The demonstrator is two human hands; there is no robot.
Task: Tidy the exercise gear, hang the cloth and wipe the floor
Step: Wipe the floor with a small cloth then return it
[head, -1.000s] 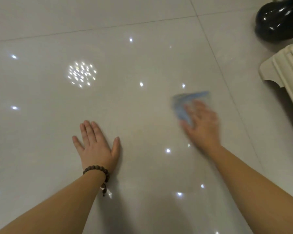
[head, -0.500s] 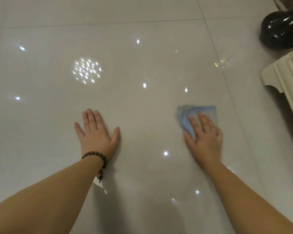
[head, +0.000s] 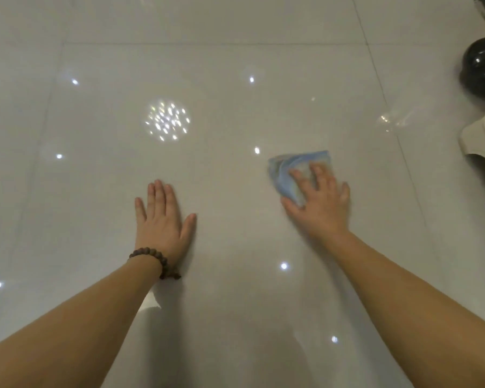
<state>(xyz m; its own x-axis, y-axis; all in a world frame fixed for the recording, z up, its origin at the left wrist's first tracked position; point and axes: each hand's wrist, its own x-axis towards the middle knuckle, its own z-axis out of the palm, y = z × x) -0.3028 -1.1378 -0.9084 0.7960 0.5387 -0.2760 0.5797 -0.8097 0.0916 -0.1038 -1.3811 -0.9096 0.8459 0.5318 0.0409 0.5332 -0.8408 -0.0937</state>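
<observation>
A folded light blue cloth (head: 284,169) lies flat on the glossy pale tiled floor (head: 235,113), right of centre. My right hand (head: 318,204) presses down on it with straight, spread fingers, covering its near right part. My left hand (head: 163,217) rests flat on the bare floor to the left, fingers straight, a dark bead bracelet on its wrist. The two hands are well apart.
A cream carved furniture foot (head: 482,144) juts in at the right edge. Behind it at the upper right stands a shiny black rounded object (head: 482,65). Ceiling lights reflect as bright dots across the tiles.
My right hand has slid the blue cloth back and forth on the floor, ending a little farther from me and to the right. My left hand has stayed planted.
</observation>
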